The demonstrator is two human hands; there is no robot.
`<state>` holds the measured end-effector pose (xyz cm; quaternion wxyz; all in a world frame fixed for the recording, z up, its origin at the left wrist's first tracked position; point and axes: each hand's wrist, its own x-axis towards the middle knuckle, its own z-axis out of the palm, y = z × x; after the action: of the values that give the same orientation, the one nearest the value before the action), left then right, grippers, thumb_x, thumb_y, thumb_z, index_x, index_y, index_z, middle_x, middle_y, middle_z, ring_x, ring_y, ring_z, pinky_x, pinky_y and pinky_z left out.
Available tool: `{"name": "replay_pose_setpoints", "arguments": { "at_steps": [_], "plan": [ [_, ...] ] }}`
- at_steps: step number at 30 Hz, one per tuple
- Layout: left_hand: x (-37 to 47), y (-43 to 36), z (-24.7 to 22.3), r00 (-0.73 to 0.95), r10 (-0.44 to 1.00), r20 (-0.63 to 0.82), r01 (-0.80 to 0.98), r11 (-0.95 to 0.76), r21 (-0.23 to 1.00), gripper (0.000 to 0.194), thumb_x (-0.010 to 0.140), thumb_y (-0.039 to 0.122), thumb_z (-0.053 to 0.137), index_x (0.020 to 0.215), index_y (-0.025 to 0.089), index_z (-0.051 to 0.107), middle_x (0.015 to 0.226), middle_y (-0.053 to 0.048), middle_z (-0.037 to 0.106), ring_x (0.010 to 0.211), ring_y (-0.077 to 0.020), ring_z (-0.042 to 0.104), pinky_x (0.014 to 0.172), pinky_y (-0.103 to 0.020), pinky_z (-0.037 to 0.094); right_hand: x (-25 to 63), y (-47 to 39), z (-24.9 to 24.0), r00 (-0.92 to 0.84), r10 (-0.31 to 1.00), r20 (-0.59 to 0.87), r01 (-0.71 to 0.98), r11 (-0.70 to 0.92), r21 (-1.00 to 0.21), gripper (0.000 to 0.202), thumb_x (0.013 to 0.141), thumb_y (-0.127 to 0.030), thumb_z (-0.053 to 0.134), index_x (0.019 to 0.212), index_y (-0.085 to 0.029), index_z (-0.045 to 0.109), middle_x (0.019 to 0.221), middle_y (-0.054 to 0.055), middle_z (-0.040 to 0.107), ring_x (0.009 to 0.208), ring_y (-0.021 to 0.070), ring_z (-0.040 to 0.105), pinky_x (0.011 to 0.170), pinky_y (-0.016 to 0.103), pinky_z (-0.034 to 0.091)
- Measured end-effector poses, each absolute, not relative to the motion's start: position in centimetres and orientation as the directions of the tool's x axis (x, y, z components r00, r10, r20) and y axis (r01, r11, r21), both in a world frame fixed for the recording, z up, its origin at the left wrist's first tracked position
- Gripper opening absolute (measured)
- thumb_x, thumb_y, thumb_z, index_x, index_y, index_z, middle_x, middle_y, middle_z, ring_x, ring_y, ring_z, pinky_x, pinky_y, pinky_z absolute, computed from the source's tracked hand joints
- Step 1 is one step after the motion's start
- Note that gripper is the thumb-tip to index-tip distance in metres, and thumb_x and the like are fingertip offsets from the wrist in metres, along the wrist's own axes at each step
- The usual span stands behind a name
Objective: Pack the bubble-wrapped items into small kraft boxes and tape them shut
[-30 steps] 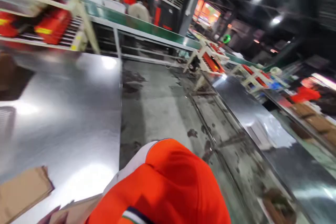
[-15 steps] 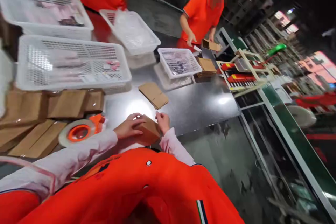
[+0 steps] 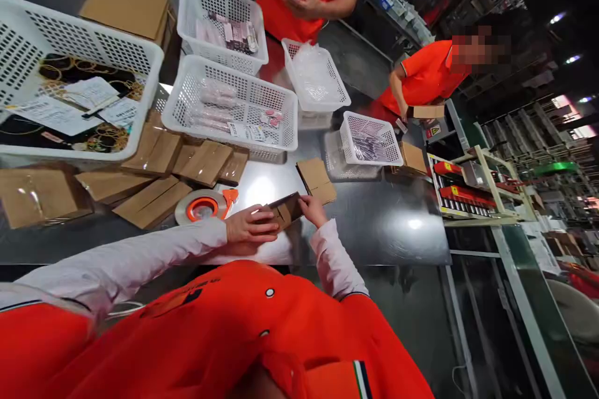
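A small brown cardboard box (image 3: 283,214) is between my hands, above the metal table near its front edge. My left hand (image 3: 253,224) wraps round the box's left side, fingers across its face. At the upper right edge, my right hand (image 3: 312,209) pinches a cardboard flap. Just beyond the box lie flat folded cartons (image 3: 317,179) in a small stack. Left of my left hand rests a tape dispenser (image 3: 202,207) with orange parts and a roll of tape.
Several taped brown boxes (image 3: 150,199) lie at left. White baskets (image 3: 231,131) with packaged goods stand behind, and a smaller basket (image 3: 369,143) is right of centre. Two co-workers in orange shirts (image 3: 304,12) stand across the table. A roller conveyor (image 3: 468,190) adjoins the right end.
My view has swung left, bringing in the large basket at far left. The box has turned in my hands, and its flaps now show. My right hand has moved onto a flap.
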<state>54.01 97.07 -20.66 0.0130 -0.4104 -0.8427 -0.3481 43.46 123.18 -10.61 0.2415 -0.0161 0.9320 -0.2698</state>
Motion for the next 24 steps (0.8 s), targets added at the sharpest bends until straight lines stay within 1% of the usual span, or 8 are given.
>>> {"name": "replay_pose_setpoints", "arguments": {
  "at_steps": [3,7,10,13,16,20,22,24],
  "plan": [
    [50.7,97.0,-22.0,-0.645,0.735,0.21,0.674,0.417,0.61,0.045,0.1,0.008,0.069,0.13,0.039,0.084,0.132,-0.005,0.081,0.141,-0.0239,0.066,0.137,-0.053,0.036,42.9,122.7,-11.1,-0.943,-0.029,-0.332,0.085,0.943,-0.323,0.029,0.107,-0.015,0.053,0.098,-0.014,0.08,0.098,0.012,0.08,0.095,0.0224,0.07,0.085,0.029,0.05],
    [47.8,95.2,-22.6,-0.687,0.708,0.164,0.675,0.538,0.505,0.044,0.097,0.005,0.066,0.125,0.034,0.084,0.142,-0.008,0.077,0.143,-0.0276,0.062,0.132,-0.055,0.038,43.5,121.4,-13.7,-0.931,0.035,-0.364,0.104,0.979,-0.173,0.029,0.104,-0.008,0.054,0.115,-0.011,0.08,0.118,0.02,0.081,0.105,0.0261,0.074,0.09,0.032,0.052],
    [42.8,92.3,-21.3,-0.771,0.623,0.131,0.597,0.636,0.489,0.03,0.1,0.018,0.062,0.119,0.023,0.084,0.128,-0.015,0.078,0.128,-0.0303,0.066,0.118,-0.051,0.049,44.7,120.6,-16.7,-0.935,0.024,-0.354,0.102,0.974,-0.202,0.036,0.104,-0.008,0.053,0.129,-0.012,0.079,0.131,0.021,0.079,0.115,0.027,0.075,0.094,0.033,0.054],
    [33.8,89.3,-19.7,-0.896,0.443,0.047,0.409,0.778,0.476,0.039,0.106,0.029,0.051,0.123,0.015,0.083,0.121,-0.017,0.076,0.119,-0.0309,0.066,0.112,-0.046,0.05,45.8,120.6,-19.3,-0.96,0.041,-0.276,0.121,0.953,-0.278,0.04,0.108,-0.012,0.049,0.137,-0.014,0.077,0.133,0.02,0.079,0.119,0.0267,0.075,0.097,0.033,0.056],
    [24.8,88.1,-19.5,-0.943,0.284,-0.171,0.198,0.896,0.397,0.038,0.106,0.028,0.054,0.129,0.01,0.08,0.119,-0.014,0.077,0.114,-0.0261,0.067,0.109,-0.037,0.047,46.6,121.2,-21.1,-0.974,0.043,-0.221,0.123,0.925,-0.36,0.041,0.113,-0.021,0.047,0.142,-0.016,0.076,0.133,0.019,0.08,0.122,0.0274,0.075,0.102,0.035,0.056],
    [18.6,90.0,-21.9,-0.886,0.312,-0.342,0.201,0.925,0.323,0.05,0.094,0.029,0.08,0.139,0.008,0.077,0.133,-0.021,0.077,0.114,-0.0271,0.068,0.103,-0.033,0.048,47.1,121.7,-22.3,-0.972,0.039,-0.23,0.135,0.898,-0.418,0.043,0.115,-0.026,0.046,0.143,-0.018,0.078,0.131,0.018,0.081,0.12,0.0292,0.076,0.106,0.039,0.056],
    [17.5,91.2,-23.1,-0.87,0.355,-0.343,0.245,0.914,0.324,0.059,0.085,0.027,0.09,0.139,0.008,0.076,0.139,-0.024,0.076,0.121,-0.0274,0.068,0.105,-0.031,0.047,47.2,121.8,-22.6,-0.968,0.032,-0.249,0.14,0.892,-0.429,0.044,0.115,-0.025,0.045,0.143,-0.019,0.078,0.131,0.018,0.082,0.119,0.0298,0.077,0.106,0.039,0.057],
    [16.9,91.7,-23.7,-0.883,0.371,-0.289,0.265,0.9,0.346,0.054,0.09,0.033,0.086,0.132,0.0,0.076,0.136,-0.022,0.077,0.125,-0.0244,0.069,0.107,-0.028,0.045,47.3,121.8,-22.6,-0.963,0.021,-0.267,0.139,0.891,-0.432,0.045,0.115,-0.025,0.044,0.144,-0.019,0.078,0.132,0.018,0.082,0.12,0.0301,0.077,0.106,0.04,0.056]
  ]
}}
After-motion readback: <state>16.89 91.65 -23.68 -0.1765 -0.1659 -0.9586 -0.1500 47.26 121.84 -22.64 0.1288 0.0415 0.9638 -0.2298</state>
